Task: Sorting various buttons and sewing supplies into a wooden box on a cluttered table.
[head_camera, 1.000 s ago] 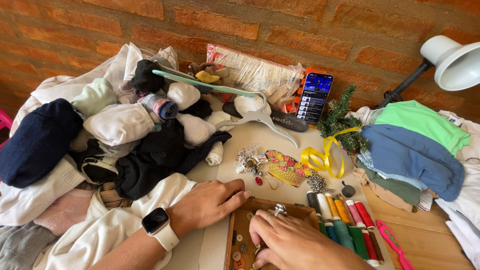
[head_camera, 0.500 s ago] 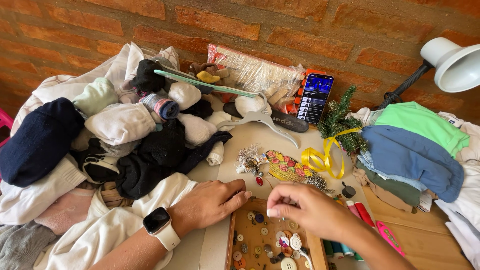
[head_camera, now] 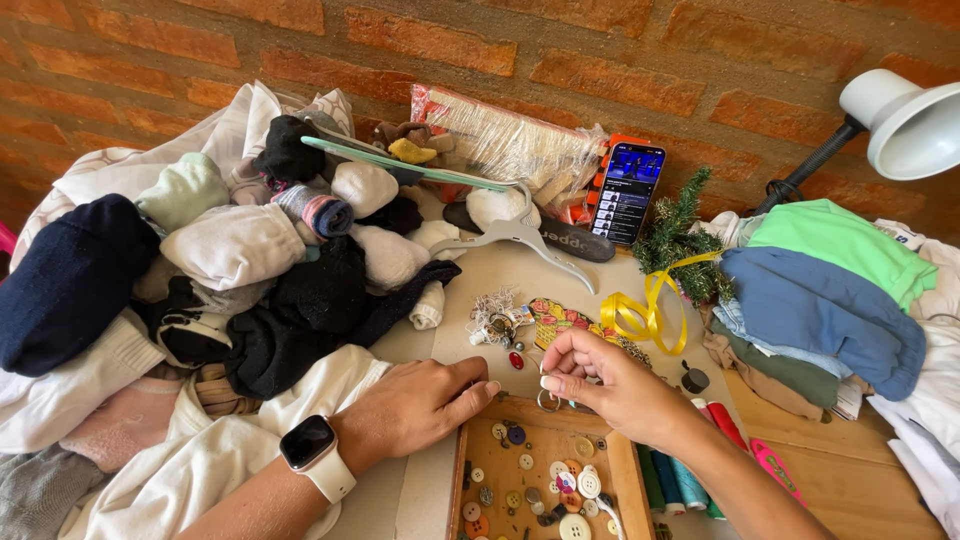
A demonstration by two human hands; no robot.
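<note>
My right hand (head_camera: 605, 380) pinches a small metal ring (head_camera: 550, 400) between thumb and fingers, just above the far edge of a wooden tray (head_camera: 460, 470) filled with several loose buttons. On the table my left hand (head_camera: 420, 405) rests flat with fingers together, touching the tray's far left corner; a white smartwatch (head_camera: 310, 445) sits on that wrist. Just beyond both hands lie a small red bead (head_camera: 516, 360), a tangle of pale trinkets (head_camera: 495, 322) and a colourful patterned patch (head_camera: 560, 320).
A heap of socks and clothes (head_camera: 240, 270) fills the left side. Folded green and blue garments (head_camera: 830, 280) lie right, under a white lamp (head_camera: 905, 120). A phone (head_camera: 628, 192), white hanger (head_camera: 520, 235), yellow ribbon (head_camera: 650, 310), small green tree (head_camera: 680, 235) and thread spools (head_camera: 680, 480) surround the tray.
My right hand rose out of the button tray and moved to its far edge, now pinching a small ring. The left hand stayed in place.
</note>
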